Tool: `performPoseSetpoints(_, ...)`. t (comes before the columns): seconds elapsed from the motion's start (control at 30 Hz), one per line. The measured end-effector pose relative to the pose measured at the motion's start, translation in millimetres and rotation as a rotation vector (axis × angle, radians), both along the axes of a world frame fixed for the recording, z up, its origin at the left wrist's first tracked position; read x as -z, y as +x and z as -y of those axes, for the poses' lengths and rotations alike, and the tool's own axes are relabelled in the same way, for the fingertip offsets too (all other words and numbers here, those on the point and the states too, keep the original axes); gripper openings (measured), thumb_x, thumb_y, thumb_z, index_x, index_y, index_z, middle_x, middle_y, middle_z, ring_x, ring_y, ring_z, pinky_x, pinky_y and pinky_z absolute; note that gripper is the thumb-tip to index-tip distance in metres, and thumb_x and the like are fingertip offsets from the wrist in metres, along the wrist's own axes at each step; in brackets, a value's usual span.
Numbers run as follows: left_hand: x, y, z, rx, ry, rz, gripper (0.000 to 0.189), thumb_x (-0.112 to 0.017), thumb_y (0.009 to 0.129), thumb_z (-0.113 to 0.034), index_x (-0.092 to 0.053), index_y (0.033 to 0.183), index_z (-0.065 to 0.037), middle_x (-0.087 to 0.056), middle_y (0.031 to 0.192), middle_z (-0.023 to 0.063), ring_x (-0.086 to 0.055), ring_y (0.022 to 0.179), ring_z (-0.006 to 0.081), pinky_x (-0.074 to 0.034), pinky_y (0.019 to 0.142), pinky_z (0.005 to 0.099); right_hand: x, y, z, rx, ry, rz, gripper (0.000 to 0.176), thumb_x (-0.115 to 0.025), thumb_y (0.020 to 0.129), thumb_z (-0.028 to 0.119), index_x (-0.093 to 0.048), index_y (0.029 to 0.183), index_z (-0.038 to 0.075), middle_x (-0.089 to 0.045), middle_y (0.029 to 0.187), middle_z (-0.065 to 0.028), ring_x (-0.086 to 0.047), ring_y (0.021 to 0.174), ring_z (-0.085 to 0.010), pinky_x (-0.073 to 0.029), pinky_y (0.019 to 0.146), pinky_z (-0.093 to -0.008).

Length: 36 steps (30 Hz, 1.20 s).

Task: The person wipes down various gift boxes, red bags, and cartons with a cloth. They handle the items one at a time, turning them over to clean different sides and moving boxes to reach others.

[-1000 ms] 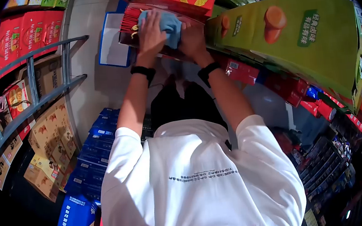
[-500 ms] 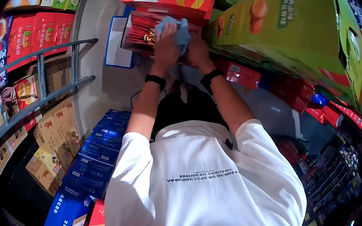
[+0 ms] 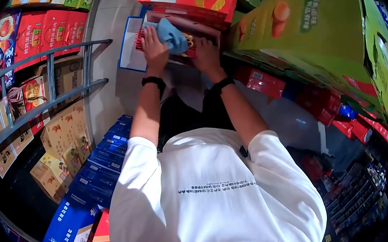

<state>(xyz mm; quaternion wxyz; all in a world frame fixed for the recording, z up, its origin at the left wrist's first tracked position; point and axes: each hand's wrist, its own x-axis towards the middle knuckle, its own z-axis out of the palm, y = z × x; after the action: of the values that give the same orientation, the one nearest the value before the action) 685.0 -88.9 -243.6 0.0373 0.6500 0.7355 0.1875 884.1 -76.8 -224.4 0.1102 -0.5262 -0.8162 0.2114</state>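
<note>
Lying just left of my left hand [image 3: 154, 52] is a blue-edged white panel [image 3: 130, 51]. That hand's fingers stretch flat over the left edge of the blue cloth [image 3: 172, 36], which bunches to their right atop red packets [image 3: 139, 39] in an open box [image 3: 194, 21]. My right hand [image 3: 207, 56] touches the box's near side, its grip unclear; right of it stands a green carton [image 3: 308, 38].

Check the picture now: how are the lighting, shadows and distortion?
In the head view, the metal railing looks bowed and black fills the corners; bright light and shadow fall across the white shirt; the dark shelving at lower right is hard to make out; the blue cloth shows clearly enough.
</note>
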Motion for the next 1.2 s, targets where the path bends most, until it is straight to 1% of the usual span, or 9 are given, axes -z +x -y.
performPoseSetpoints(0.1,-10.4,22.8,-3.8,0.108,0.101,0.012,0.079,-0.062,0.084,-0.025,-0.033,0.150,0.006,-0.035,0.156,0.0228,-0.031,0.147,0.0356,-0.020,0.120,0.0509,-2.1,4.2,-3.2,0.047,0.017,0.165,0.073,-0.082,0.070,0.028,-0.049,0.132,0.006,-0.058,0.115,-0.0128,-0.059,0.105,-0.0352,-0.050,0.086,-0.0466)
performPoseSetpoints(0.13,-12.4,28.2,-7.3,0.108,0.101,0.023,0.079,-0.062,0.084,-0.025,-0.033,0.150,0.006,-0.035,0.156,0.0228,-0.031,0.147,0.0356,-0.020,0.120,0.0509,-2.3,4.3,-6.4,0.042,0.053,0.166,0.057,-0.076,0.076,0.028,-0.055,0.124,0.004,-0.060,0.111,-0.0149,-0.060,0.105,-0.0336,-0.048,0.091,-0.0453)
performPoseSetpoints(0.33,-21.8,-3.7,-19.5,0.411,0.022,0.236,0.076,-0.060,0.077,-0.014,-0.039,0.147,0.002,-0.040,0.154,0.0194,-0.034,0.146,0.0315,-0.022,0.121,0.0468,-9.2,-15.9,-7.5,0.058,0.085,0.108,0.063,-0.076,0.074,0.032,-0.056,0.125,0.001,-0.060,0.109,-0.0159,-0.059,0.103,-0.0352,-0.048,0.089,-0.0458)
performPoseSetpoints(0.5,-7.5,-81.8,-47.7,0.387,-0.030,0.133,0.069,-0.058,0.081,-0.009,-0.040,0.148,-0.003,-0.040,0.156,0.0124,-0.034,0.146,0.0258,-0.023,0.121,0.0440,-5.7,-25.7,-1.9,0.066,-0.018,0.237,0.067,-0.077,0.075,0.022,-0.050,0.132,0.000,-0.058,0.117,-0.0174,-0.058,0.108,-0.0372,-0.048,0.091,-0.0480)
performPoseSetpoints(0.7,4.1,-137.9,-61.5,0.314,-0.032,0.237,0.067,-0.060,0.083,-0.003,-0.040,0.147,-0.002,-0.041,0.153,0.0163,-0.040,0.141,0.0301,-0.032,0.117,0.0418,-12.1,-27.8,9.6,0.112,-0.109,0.192,0.074,-0.079,0.072,0.013,-0.045,0.137,-0.001,-0.055,0.123,-0.0229,-0.051,0.117,-0.0432,-0.044,0.099,-0.0496)
performPoseSetpoints(0.77,2.9,-135.5,-55.0,0.189,-0.172,0.589,0.071,-0.063,0.083,-0.005,-0.036,0.148,-0.003,-0.044,0.150,0.0183,-0.046,0.135,0.0347,-0.040,0.110,0.0447,-8.4,-29.6,9.9,0.072,-0.035,0.218,0.078,-0.080,0.071,0.012,-0.044,0.138,0.000,-0.055,0.124,-0.0231,-0.052,0.117,-0.0429,-0.043,0.100,-0.0496)
performPoseSetpoints(0.9,8.6,-104.6,-30.8,0.134,-0.137,0.581,0.074,-0.066,0.084,-0.006,-0.032,0.149,-0.004,-0.045,0.145,0.0248,-0.048,0.129,0.0452,-0.045,0.105,0.0471,-0.4,-15.9,18.3,0.104,-0.001,0.181,0.075,-0.077,0.073,0.006,-0.044,0.140,0.002,-0.053,0.131,-0.0198,-0.049,0.120,-0.0410,-0.041,0.104,-0.0480)
performPoseSetpoints(1.07,6.2,-123.8,-35.4,0.070,-0.218,0.817,0.054,-0.057,0.083,0.000,-0.051,0.137,-0.002,-0.060,0.126,0.0284,-0.055,0.118,0.0460,-0.045,0.100,0.0488,2.1,-9.7,6.8,0.096,-0.093,0.200,0.073,-0.071,0.076,0.004,-0.041,0.143,0.002,-0.052,0.132,-0.0199,-0.049,0.122,-0.0407,-0.043,0.102,-0.0480)
performPoseSetpoints(1.2,16.1,-135.4,-65.0,-0.077,-0.397,1.055,0.043,-0.057,0.087,-0.010,-0.057,0.127,0.003,-0.065,0.118,0.0281,-0.058,0.115,0.0463,-0.047,0.097,0.0444,4.4,-10.5,-19.4,0.092,-0.025,0.197,0.063,-0.072,0.074,0.002,-0.048,0.133,0.008,-0.055,0.127,-0.0169,-0.050,0.122,-0.0396,-0.045,0.100,-0.0481)
